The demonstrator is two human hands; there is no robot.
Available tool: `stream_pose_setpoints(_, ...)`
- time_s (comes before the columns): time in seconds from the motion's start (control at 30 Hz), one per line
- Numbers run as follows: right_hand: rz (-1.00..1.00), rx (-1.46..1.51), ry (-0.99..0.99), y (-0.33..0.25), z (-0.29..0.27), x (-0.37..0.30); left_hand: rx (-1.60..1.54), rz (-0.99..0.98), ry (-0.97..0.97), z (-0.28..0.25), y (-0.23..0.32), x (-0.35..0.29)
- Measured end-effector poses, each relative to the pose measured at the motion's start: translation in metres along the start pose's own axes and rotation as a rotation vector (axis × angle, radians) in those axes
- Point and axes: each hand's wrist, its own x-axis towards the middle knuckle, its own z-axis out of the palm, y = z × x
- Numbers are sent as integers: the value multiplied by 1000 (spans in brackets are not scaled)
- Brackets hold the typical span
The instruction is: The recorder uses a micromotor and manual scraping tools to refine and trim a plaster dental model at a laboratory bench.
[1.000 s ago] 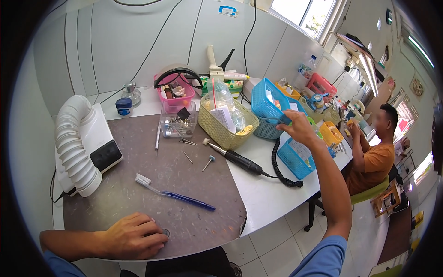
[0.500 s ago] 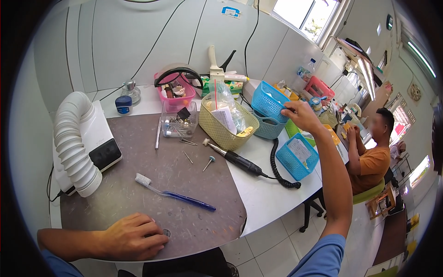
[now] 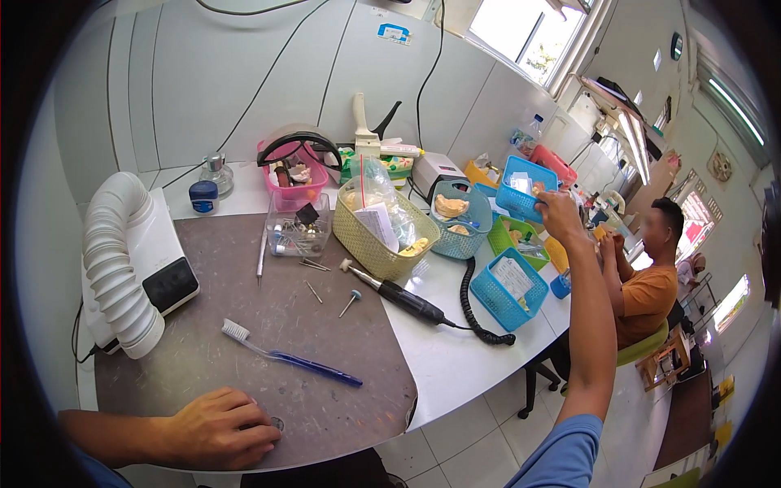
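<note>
Blue plastic mesh forms the small basket (image 3: 517, 200) pinched at its near edge by the person's right hand (image 3: 560, 213). Half a second ago this basket sat over a teal basket (image 3: 455, 246); now it is farther right, apart from it, and the teal basket's contents are uncovered: cream-coloured dental casts (image 3: 450, 206). More of a green basket (image 3: 533, 260) also shows now, just below the held one. Whether the blue basket hangs in the air or rests on something behind is unclear.

The right arm reaches up and forward from the lower right, elbow bent, blue sleeve at the bottom. The wrist bends toward the left, with thumb and fingers pressed together on the basket's rim.

The left hand (image 3: 224, 429) lies palm down near the front edge of a brown work mat (image 3: 203, 325), fingers loosely curled, in the same pose as before. It cannot be told whether anything is under them. Beyond it on the mat lies a blue-handled toothbrush (image 3: 313, 370); a black rotary handpiece (image 3: 411, 302) lies to the right.
</note>
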Motion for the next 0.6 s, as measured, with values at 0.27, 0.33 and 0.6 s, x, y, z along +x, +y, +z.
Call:
stream_pose_setpoints(0.27,98,38,198,17,58,27,28,-45,18,7,-4,-7)
stream_pose_setpoints(0.33,114,36,184,22,69,32,46,-73,5,9,-6,-5)
stream_pose_setpoints(0.6,133,132,114,17,97,43,69,-122,33,9,-7,-5)
